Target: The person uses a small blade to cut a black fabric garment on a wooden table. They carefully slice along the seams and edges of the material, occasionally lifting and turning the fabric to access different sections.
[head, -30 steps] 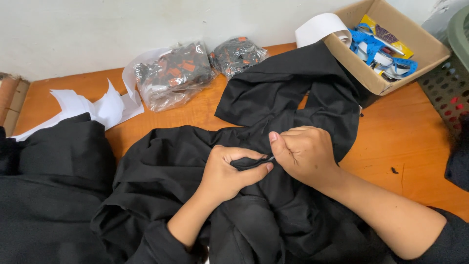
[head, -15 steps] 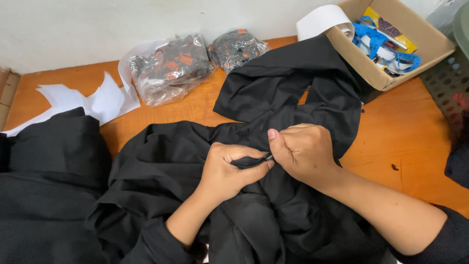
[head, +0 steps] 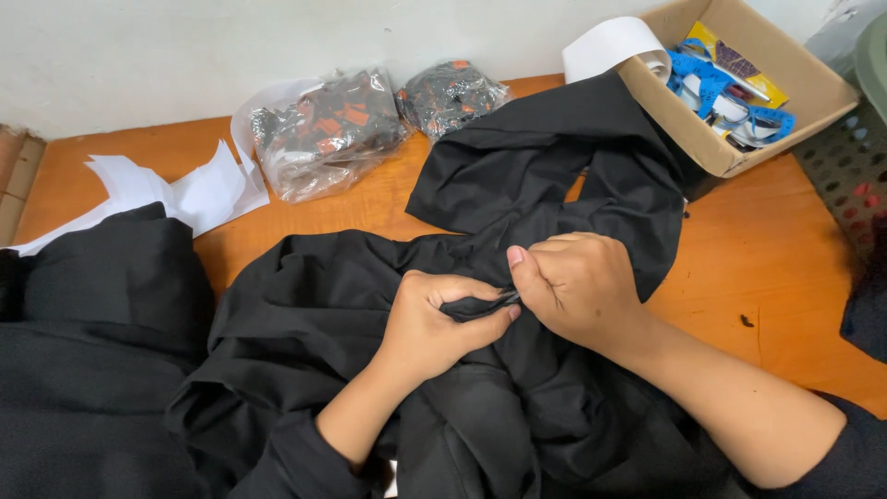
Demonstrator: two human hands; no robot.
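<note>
While a folded stack of black cloth (head: 92,370) fills the tabletop's (head: 785,277) left edge, with white paper scraps (head: 185,189) and two clear bags of small parts (head: 323,134) along the back edge, the black garment (head: 554,185) lies bunched across the middle toward the near edge. The left hand (head: 434,328) is curled closed, pinching a fold, and the right hand (head: 577,286) pinches the same fold beside it, fingertips touching. Keeping that fold taut between both pinches probably serves best; a cardboard box (head: 813,92) sits at the back right corner.

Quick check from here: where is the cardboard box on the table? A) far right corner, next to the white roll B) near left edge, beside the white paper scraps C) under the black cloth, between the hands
A: the cardboard box sits at the table's far right, with the white roll against its left side.
</note>
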